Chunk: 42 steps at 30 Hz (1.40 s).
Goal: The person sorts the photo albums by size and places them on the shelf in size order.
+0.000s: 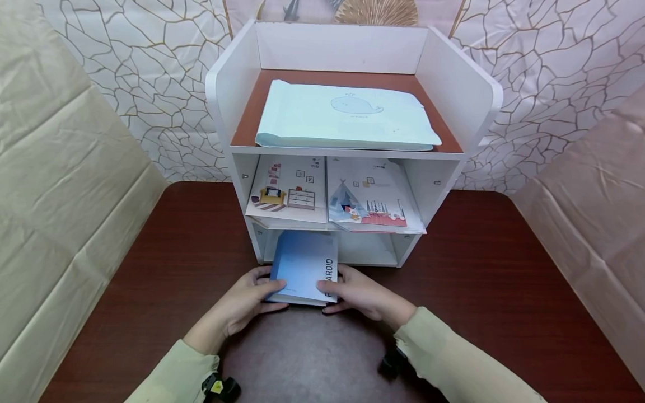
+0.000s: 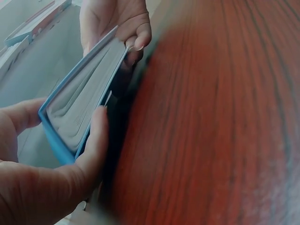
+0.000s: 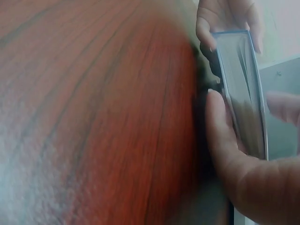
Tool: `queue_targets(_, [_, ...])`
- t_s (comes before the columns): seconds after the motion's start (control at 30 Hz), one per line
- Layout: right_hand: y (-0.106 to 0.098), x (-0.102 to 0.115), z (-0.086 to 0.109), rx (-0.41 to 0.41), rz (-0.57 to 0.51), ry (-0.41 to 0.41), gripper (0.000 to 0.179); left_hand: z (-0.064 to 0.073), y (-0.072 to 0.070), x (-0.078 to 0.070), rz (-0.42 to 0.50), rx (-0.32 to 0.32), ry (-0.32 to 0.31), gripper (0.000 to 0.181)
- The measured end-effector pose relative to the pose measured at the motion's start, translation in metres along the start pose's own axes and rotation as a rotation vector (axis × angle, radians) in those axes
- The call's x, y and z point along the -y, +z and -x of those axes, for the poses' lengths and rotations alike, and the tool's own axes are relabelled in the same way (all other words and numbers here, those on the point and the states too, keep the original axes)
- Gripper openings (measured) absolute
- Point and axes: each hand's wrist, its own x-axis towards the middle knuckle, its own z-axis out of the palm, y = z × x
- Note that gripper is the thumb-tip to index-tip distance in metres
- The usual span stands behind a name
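Observation:
A blue photo album [image 1: 304, 263] with "AROID" legible on its cover lies flat, its far end inside the bottom compartment of a white shelf unit [image 1: 347, 150]. My left hand [image 1: 252, 296] grips its near left corner, thumb on the cover and fingers below. On the near right corner my right hand [image 1: 360, 294] holds it the same way, thumb on top over part of the lettering. From the side, the left wrist view shows the album's page edges [image 2: 86, 91] between the two covers. The right wrist view shows the hands at opposite ends of the album [image 3: 241, 89].
Two illustrated books, one with a yellow sofa [image 1: 287, 193] and one with a tent [image 1: 370, 196], lie side by side on the middle shelf. A pale package with a whale drawing [image 1: 347, 117] rests on the top. The unit stands on a dark red wooden table [image 1: 151, 291].

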Motion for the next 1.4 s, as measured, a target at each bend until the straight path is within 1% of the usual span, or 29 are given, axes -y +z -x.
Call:
queue_targets(0.1, [0.0,0.001,0.001,0.056,0.03,0.014,0.053,-0.001,-0.001,0.0,0.053,-0.048,0.018,0.08])
queue_targets(0.2, [0.001,0.002,0.001,0.074,0.074,0.002,0.051,-0.003,-0.002,0.0,0.1,-0.074,0.03,0.081])
queue_targets(0.27, [0.002,0.002,0.0,0.06,0.094,-0.014,0.048,-0.003,-0.002,0.001,0.123,-0.084,0.034,0.082])
queue_targets(0.47, [0.006,0.002,-0.007,-0.04,0.121,-0.05,0.037,-0.004,-0.005,0.001,0.172,-0.1,0.051,0.084])
queue_targets(0.6, [0.01,0.002,-0.012,-0.109,0.163,-0.062,0.032,-0.005,-0.007,0.002,0.165,-0.113,0.05,0.084])
queue_targets(0.7, [0.013,0.002,-0.017,-0.166,0.182,-0.069,0.03,-0.007,-0.008,0.003,0.141,-0.133,0.042,0.083])
queue_targets(0.9, [0.019,0.0,-0.027,-0.263,0.188,-0.074,0.027,-0.014,-0.009,0.0,0.09,-0.171,0.029,0.073])
queue_targets(1.07, [0.019,0.0,-0.033,-0.32,0.209,-0.072,0.031,-0.02,-0.01,-0.004,0.061,-0.19,-0.014,0.062])
queue_targets(1.2, [0.018,0.0,-0.036,-0.355,0.23,-0.076,0.036,-0.023,-0.012,-0.005,0.048,-0.202,-0.035,0.062])
queue_targets(1.4, [0.017,0.001,-0.04,-0.397,0.24,-0.084,0.041,-0.026,-0.012,-0.005,0.032,-0.206,-0.037,0.061])
